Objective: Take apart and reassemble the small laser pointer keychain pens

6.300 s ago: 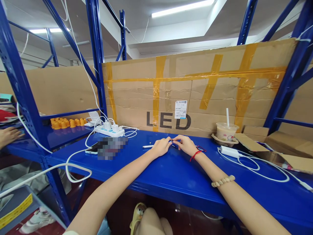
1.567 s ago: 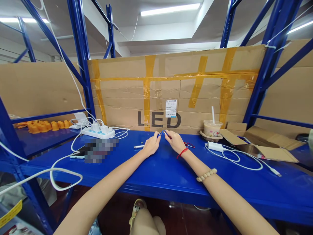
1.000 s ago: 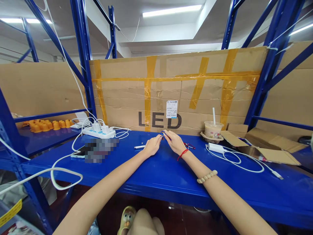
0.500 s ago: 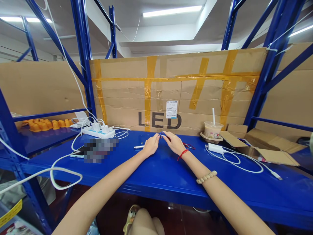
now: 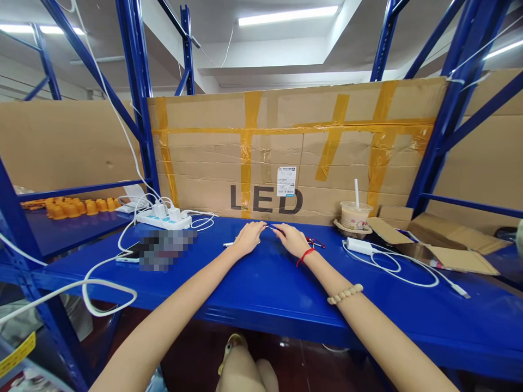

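Observation:
My left hand [image 5: 248,238] and my right hand [image 5: 289,238] meet fingertip to fingertip just above the blue shelf. Between them is a thin, small blue piece [image 5: 269,226], pinched by the fingers of both hands; its kind is too small to tell. Partly hidden under my left hand lies a slim silver rod [image 5: 227,244], like a pen. Just beyond my right wrist, a tool with red handles [image 5: 316,243] rests on the shelf, partly covered by the hand.
Left on the blue shelf [image 5: 261,294] are a white power strip [image 5: 163,219] with cables and a phone [image 5: 131,256]. To the right are a drink cup [image 5: 354,215], a white adapter [image 5: 359,246] with cable, and an opened cardboard box [image 5: 461,261]. A cardboard wall [image 5: 204,163] stands behind.
My left hand has turned flatter and its fingers now reach further over the blue piece, covering more of the silver rod. My right hand has barely moved.

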`<action>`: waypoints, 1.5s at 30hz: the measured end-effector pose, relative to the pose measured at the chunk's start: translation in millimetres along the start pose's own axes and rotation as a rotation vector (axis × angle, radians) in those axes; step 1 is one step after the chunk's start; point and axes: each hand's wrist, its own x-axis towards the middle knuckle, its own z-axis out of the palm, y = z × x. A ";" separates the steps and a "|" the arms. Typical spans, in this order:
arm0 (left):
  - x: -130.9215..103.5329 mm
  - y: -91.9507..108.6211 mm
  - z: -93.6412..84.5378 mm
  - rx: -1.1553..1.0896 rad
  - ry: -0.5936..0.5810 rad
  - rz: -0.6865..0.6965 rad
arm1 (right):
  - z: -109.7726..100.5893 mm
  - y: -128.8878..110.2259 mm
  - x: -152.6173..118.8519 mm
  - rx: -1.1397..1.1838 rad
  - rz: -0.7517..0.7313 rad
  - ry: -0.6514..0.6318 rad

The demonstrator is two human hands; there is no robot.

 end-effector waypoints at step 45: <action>-7.0 -58.2 -47.3 -0.026 -0.304 -0.146 | -35.4 35.7 -4.0 -0.251 0.670 -0.105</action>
